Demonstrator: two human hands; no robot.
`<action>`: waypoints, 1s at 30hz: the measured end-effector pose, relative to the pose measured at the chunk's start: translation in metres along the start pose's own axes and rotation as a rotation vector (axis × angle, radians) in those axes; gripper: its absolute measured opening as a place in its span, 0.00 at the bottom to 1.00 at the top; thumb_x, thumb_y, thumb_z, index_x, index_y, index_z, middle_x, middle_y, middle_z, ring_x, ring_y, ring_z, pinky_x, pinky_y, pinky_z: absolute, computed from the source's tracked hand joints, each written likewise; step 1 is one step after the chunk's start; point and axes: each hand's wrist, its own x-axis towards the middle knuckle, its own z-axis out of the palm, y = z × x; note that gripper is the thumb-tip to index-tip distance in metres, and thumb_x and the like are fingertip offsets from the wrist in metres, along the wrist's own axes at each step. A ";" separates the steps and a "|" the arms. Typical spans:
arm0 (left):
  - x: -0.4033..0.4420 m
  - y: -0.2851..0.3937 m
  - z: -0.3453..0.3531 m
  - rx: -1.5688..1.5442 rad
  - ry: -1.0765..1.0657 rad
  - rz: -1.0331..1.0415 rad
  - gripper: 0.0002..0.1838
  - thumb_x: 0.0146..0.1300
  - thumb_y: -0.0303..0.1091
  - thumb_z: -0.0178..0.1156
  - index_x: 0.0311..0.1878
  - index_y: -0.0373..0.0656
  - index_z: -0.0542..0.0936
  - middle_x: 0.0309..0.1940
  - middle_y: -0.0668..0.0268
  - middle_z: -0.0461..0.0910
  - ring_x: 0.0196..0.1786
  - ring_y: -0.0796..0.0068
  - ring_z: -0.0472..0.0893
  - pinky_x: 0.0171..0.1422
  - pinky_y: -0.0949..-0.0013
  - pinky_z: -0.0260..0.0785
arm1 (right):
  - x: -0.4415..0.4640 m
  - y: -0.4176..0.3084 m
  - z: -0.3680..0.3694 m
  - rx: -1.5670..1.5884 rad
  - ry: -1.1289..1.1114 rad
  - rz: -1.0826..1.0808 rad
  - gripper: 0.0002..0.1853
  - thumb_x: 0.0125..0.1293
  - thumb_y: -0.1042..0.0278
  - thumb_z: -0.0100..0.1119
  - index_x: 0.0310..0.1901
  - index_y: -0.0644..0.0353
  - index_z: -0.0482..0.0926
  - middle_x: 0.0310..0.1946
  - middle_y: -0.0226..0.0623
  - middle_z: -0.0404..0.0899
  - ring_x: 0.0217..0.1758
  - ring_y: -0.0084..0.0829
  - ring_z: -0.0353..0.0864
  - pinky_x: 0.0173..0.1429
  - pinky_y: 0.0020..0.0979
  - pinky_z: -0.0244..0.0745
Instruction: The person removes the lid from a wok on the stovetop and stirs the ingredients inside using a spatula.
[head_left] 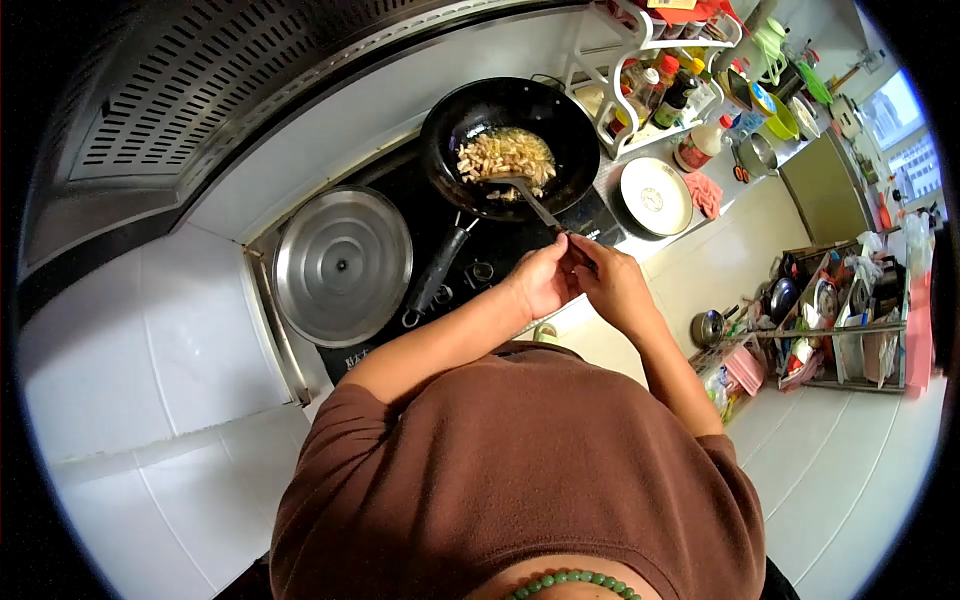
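Observation:
A black wok [577, 150] sits on the stove, with browned small pieces of food [505, 157] in oil at its bottom. The blade of a spatula [540, 208] rests among the food, and its handle slants back toward me. My left hand [547, 280] and my right hand [612, 287] come together at the end of that handle, fingers curled around it. Part of the handle is hidden between the hands. The wok's black handle [438, 270] points toward me, to the left of my left hand, untouched.
A round metal lid [343, 265] lies left of the wok on the black stove [395, 170]. To the right are a white plate [656, 196], a pink cloth [705, 194] and a seasoning rack [625, 140] with bottles. A crowded dish rack [850, 330] stands farther right. The range hood [200, 110] hangs upper left.

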 end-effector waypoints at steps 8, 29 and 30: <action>0.004 0.028 0.005 -0.021 -0.017 0.142 0.20 0.71 0.49 0.39 0.47 0.44 0.74 0.46 0.66 0.76 0.51 0.69 0.74 0.60 0.62 0.65 | 0.033 -0.007 0.007 -0.127 0.071 -0.104 0.17 0.57 0.68 0.54 0.50 0.53 0.77 0.31 0.48 0.78 0.33 0.49 0.79 0.38 0.43 0.74; 0.017 -0.010 -0.001 -0.069 0.125 0.049 0.21 0.72 0.48 0.37 0.50 0.43 0.74 0.51 0.65 0.76 0.56 0.68 0.73 0.64 0.63 0.62 | -0.002 0.014 0.016 -0.196 0.088 0.000 0.17 0.58 0.69 0.52 0.50 0.54 0.76 0.31 0.48 0.78 0.31 0.49 0.79 0.36 0.42 0.75; 0.020 -0.007 -0.002 -0.059 0.143 0.046 0.21 0.72 0.47 0.37 0.51 0.43 0.74 0.50 0.65 0.76 0.55 0.68 0.73 0.64 0.63 0.62 | 0.002 0.014 0.017 -0.175 0.095 0.002 0.17 0.57 0.69 0.52 0.50 0.54 0.76 0.30 0.48 0.78 0.31 0.49 0.79 0.36 0.42 0.75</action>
